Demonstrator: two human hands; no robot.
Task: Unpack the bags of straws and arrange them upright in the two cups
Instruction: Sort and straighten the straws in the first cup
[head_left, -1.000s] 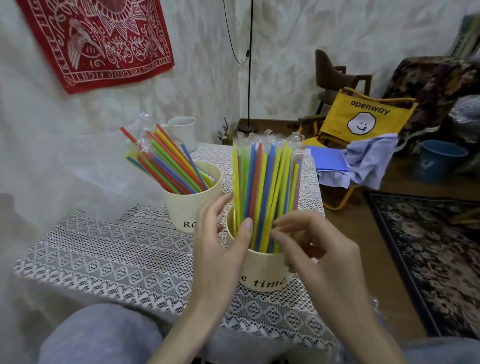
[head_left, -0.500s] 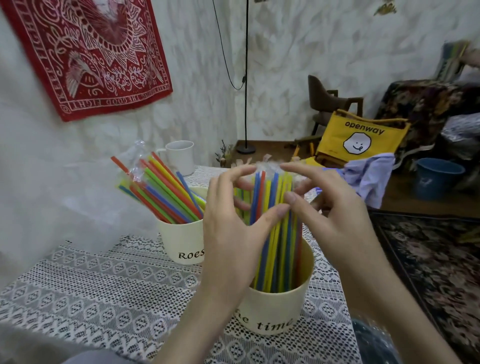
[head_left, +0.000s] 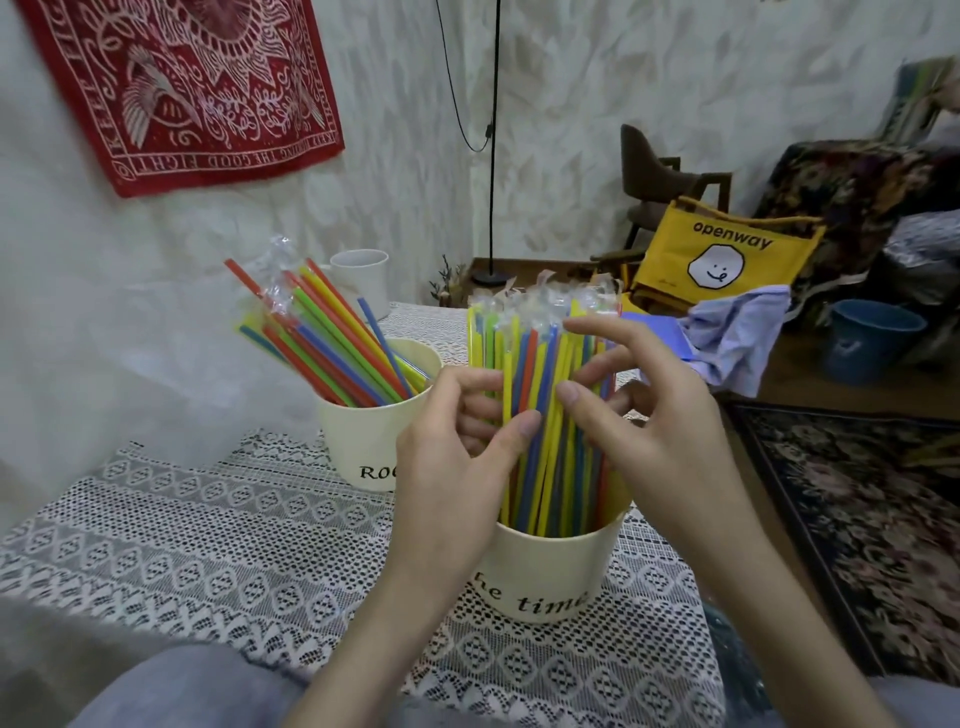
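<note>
Both cups on the desk (head_left: 218, 525) are filled: the far cup (head_left: 371, 436) holds a leaning bunch, and the near cup (head_left: 550, 566) holds upright straws (head_left: 540, 415). My left hand (head_left: 457, 467) and right hand (head_left: 654, 421) curl around that bundle, squaring it. I judge only tidying remains.

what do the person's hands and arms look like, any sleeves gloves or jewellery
Both hands are bare: the left hand and the right hand show no gloves, and no rings, watch or bracelet can be seen. The forearms are uncovered down to the bottom edge of the picture, with no sleeve in view. The fingernails look short and unpainted. The grey fabric at the lower left appears to be clothing on the lap, not a sleeve.
</note>
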